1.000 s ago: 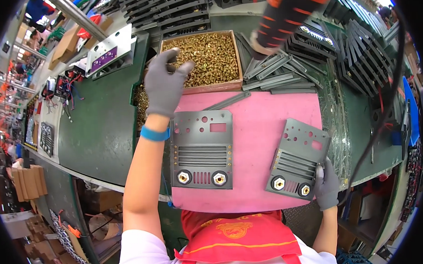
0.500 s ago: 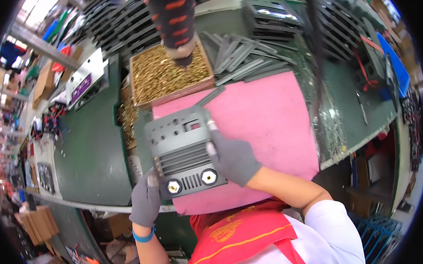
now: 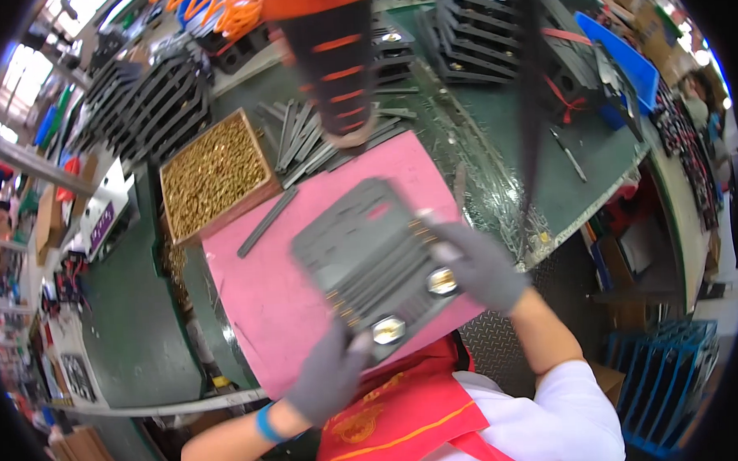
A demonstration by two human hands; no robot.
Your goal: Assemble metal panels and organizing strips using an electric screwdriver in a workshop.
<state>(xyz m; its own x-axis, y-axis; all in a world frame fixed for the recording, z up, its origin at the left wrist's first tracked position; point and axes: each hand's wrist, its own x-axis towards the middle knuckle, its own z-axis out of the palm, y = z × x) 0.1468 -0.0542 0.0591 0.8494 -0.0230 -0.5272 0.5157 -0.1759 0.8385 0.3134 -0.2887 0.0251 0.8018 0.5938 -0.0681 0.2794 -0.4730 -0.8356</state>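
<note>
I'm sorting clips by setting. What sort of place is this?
Most likely a factory assembly bench: a wooden box of brass screws, stacks of dark metal panels, and a hanging power screwdriver above a pink work mat.

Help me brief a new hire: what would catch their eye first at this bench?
The grey metal panel, held by both gloved hands, left hand at its near edge, right hand at its right side, over the pink mat. Behind it to the left, a wooden box of brass screws; above the mat hangs an orange-and-black power screwdriver.
</note>
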